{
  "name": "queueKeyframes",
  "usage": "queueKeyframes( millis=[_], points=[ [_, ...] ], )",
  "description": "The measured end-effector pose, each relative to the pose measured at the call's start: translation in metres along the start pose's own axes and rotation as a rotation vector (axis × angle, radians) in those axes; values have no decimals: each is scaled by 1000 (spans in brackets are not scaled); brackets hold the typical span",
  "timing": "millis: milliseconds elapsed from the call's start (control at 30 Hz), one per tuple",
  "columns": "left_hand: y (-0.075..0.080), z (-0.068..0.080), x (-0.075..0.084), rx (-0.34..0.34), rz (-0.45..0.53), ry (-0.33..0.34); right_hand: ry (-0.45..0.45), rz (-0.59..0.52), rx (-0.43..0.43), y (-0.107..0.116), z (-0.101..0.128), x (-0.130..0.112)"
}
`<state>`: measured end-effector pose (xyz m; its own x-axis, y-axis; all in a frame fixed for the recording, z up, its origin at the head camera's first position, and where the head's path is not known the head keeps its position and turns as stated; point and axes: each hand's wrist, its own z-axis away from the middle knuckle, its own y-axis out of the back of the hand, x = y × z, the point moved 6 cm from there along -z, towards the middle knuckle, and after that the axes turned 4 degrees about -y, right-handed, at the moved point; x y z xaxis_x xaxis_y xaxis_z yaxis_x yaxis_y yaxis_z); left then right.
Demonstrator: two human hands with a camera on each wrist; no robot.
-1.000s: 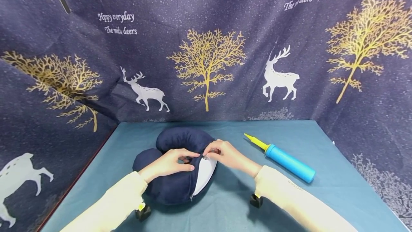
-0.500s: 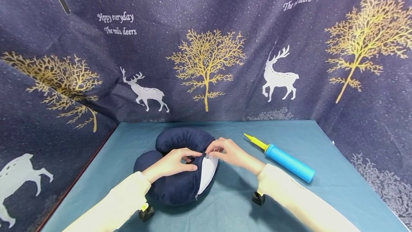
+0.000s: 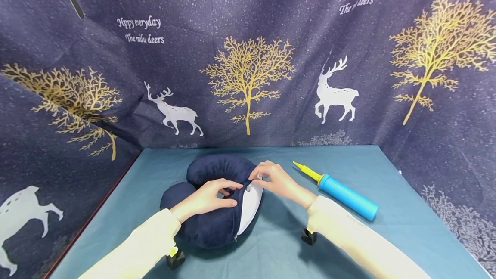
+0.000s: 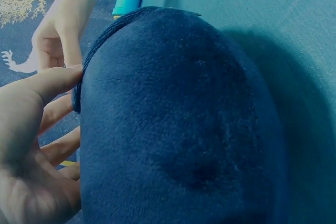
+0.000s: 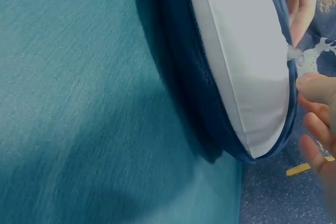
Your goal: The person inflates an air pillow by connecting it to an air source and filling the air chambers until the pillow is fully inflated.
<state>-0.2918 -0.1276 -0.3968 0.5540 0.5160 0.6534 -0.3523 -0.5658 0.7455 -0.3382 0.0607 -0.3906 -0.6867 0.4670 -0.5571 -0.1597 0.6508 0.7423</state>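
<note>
A navy U-shaped neck pillow (image 3: 211, 227) lies on the table, its side zipper undone. Through that gap a white inner bladder (image 5: 247, 51) shows, with a small clear valve (image 5: 295, 54) at the upper edge of the opening. My left hand (image 3: 211, 195) reaches across the pillow and pinches the cover's edge beside the valve; in the left wrist view its thumb (image 4: 65, 80) presses on the corded edge. My right hand (image 3: 277, 178) grips the far end of the opening, thumb and curled fingers at the cover's edge just past the valve.
A blue hand pump (image 3: 348, 197) with a yellow nozzle (image 3: 306, 169) lies right of the pillow on the teal tablecloth (image 3: 279, 253). Behind the table hangs a dark cloth (image 3: 271, 20) printed with deer and trees.
The pillow and left hand have shifted slightly right. My right hand has moved from beside the valve a little farther back along the cover's edge, leaving the valve more visible.
</note>
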Motion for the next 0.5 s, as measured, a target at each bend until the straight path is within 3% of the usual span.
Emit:
queueKeyframes(
  millis=[500],
  points=[
    [-1,12,-8,-27,82,10,56,41,-92,-11,-11,7]
  ],
)
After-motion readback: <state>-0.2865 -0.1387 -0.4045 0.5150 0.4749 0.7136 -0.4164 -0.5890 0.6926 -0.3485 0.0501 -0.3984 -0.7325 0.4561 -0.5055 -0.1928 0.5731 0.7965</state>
